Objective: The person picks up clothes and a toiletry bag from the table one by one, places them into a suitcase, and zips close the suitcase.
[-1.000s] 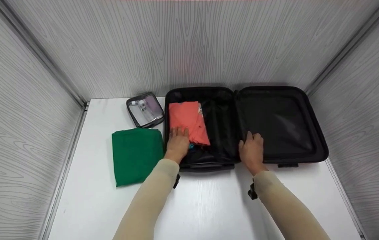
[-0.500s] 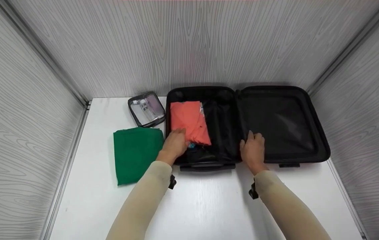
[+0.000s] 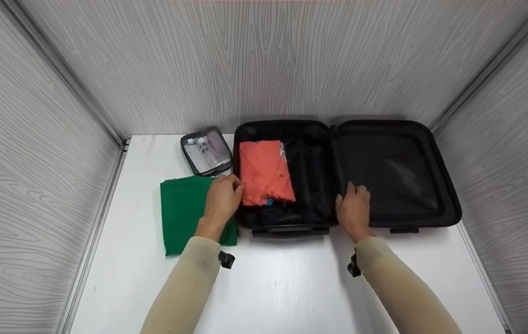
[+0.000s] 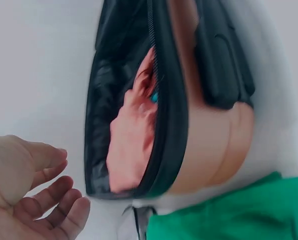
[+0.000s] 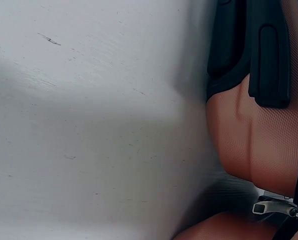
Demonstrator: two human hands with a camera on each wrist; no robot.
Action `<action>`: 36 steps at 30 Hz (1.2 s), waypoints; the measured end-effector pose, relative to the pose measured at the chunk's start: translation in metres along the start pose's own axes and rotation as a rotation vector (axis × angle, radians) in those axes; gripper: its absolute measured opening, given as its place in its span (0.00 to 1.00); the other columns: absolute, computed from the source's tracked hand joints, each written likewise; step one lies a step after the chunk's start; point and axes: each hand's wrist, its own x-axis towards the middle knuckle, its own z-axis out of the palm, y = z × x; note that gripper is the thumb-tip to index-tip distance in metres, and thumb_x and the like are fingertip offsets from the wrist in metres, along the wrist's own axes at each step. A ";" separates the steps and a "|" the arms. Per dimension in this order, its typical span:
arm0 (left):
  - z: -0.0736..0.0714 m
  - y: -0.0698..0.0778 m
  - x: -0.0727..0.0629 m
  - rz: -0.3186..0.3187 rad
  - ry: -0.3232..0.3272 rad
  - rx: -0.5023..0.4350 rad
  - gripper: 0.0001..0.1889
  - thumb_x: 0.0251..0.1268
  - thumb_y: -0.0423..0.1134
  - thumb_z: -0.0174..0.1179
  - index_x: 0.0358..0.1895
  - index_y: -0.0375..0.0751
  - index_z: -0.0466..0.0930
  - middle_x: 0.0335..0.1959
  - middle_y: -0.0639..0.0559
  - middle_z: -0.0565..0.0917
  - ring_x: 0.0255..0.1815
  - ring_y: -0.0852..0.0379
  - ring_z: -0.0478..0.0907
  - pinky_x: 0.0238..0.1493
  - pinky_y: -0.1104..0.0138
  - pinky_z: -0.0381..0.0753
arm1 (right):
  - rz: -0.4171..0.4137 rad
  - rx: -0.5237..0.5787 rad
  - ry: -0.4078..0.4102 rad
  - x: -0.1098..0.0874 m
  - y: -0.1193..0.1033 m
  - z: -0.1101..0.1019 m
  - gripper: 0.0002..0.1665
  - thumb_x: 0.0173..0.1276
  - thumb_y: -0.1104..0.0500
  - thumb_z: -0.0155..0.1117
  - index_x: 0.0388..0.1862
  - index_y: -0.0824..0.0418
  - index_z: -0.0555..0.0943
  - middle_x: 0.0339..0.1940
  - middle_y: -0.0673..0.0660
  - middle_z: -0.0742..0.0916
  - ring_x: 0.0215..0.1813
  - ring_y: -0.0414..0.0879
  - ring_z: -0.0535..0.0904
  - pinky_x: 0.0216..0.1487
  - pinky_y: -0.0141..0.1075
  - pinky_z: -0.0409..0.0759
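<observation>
A suitcase (image 3: 394,171) lies spread flat, black inside with a pinkish-copper shell (image 5: 269,145). Its left half holds a folded coral garment (image 3: 264,167), with a bit of turquoise showing under the near edge. My left hand (image 3: 222,197) is over a folded green cloth (image 3: 183,213), just beside the suitcase's left rim. In the left wrist view its fingers (image 4: 71,220) are loosely bent with nothing between them. My right hand (image 3: 354,208) grips the suitcase's near rim where the halves meet, fingers reaching inside. The right wrist view shows only a sliver of it.
Behind the green cloth lies a clear zip pouch (image 3: 206,153) with black edging and small bottles inside. A metal zipper pull (image 5: 271,207) hangs at the gap between the suitcase halves. Grey wood-grain panels enclose the white table (image 3: 282,287) at the back and sides.
My left hand has left the coral garment and moved left, out of the suitcase and over the green cloth. My right hand has stayed at the rim.
</observation>
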 end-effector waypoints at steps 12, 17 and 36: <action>-0.047 -0.071 -0.034 -0.262 0.029 -0.041 0.12 0.80 0.39 0.58 0.47 0.33 0.85 0.46 0.35 0.84 0.50 0.38 0.81 0.53 0.47 0.79 | 0.004 0.028 -0.009 0.000 0.001 0.001 0.35 0.82 0.56 0.60 0.77 0.77 0.67 0.62 0.77 0.76 0.64 0.70 0.72 0.65 0.59 0.77; -0.055 -0.103 -0.051 -0.384 -0.007 0.005 0.15 0.82 0.39 0.55 0.52 0.29 0.84 0.50 0.30 0.83 0.54 0.33 0.81 0.57 0.43 0.79 | -0.007 0.023 0.007 -0.001 0.001 0.000 0.34 0.81 0.57 0.61 0.76 0.78 0.67 0.61 0.77 0.76 0.63 0.70 0.73 0.63 0.59 0.78; -0.042 -0.145 -0.074 -0.626 -0.197 0.057 0.34 0.83 0.48 0.53 0.69 0.13 0.66 0.63 0.17 0.70 0.66 0.22 0.68 0.64 0.35 0.74 | -0.034 0.010 0.032 0.000 0.003 0.003 0.33 0.80 0.59 0.61 0.73 0.80 0.69 0.58 0.77 0.77 0.59 0.70 0.74 0.62 0.58 0.77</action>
